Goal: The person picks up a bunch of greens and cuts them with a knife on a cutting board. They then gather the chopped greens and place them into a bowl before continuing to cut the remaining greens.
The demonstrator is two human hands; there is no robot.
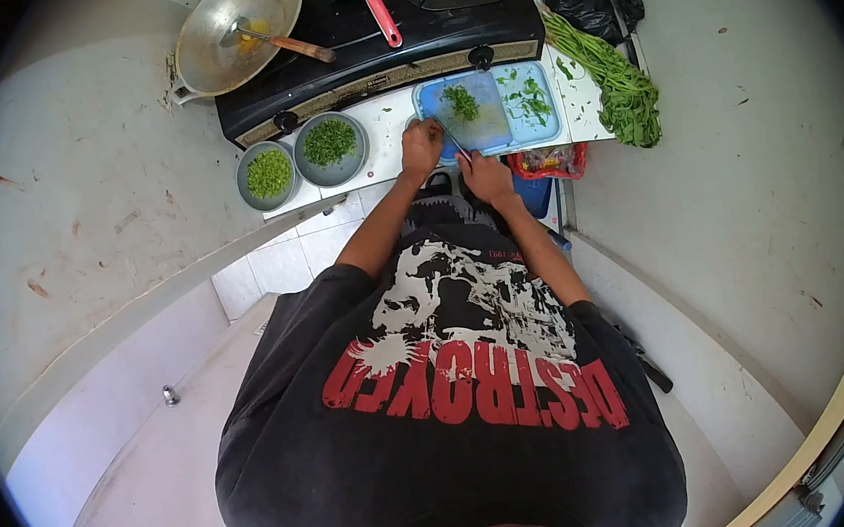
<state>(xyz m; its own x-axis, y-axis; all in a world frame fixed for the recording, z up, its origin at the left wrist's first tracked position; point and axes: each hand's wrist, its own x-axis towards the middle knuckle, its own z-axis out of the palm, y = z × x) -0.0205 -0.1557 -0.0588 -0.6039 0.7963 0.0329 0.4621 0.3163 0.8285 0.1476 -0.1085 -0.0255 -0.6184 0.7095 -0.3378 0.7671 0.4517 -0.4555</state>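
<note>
greens [461, 102], chopped fine, sit in a small heap on the near blue cutting board [470, 119], which lies on the bench [384, 116] just in front of the stove [372, 37]. we have our left hand [421, 148] resting at the board's near left edge, its fingers curled down on the board or on something under them; what they pin we cannot tell at this size. our right hand [486, 178] is closed around the handle of a knife [453, 140], the thin blade angling up toward the heap.

we judge the greens to be light, soft and limp, apt to scatter and cling to the wet blade, so they want gathering with bent fingertips kept back from the edge, not pinching. the knife is stiff and best held firmly at the handle. the board looks thin and plastic, likely to slide on the smooth bench unless pressed flat.

a second board [533, 103] touching the first carries loose scraps, and long uncut stalks [617, 86] lie to the right of it. two metal bowls [302, 158] of chopped greens stand left of the boards, and a wok [236, 29] with a spatula sits on the stove.
</note>
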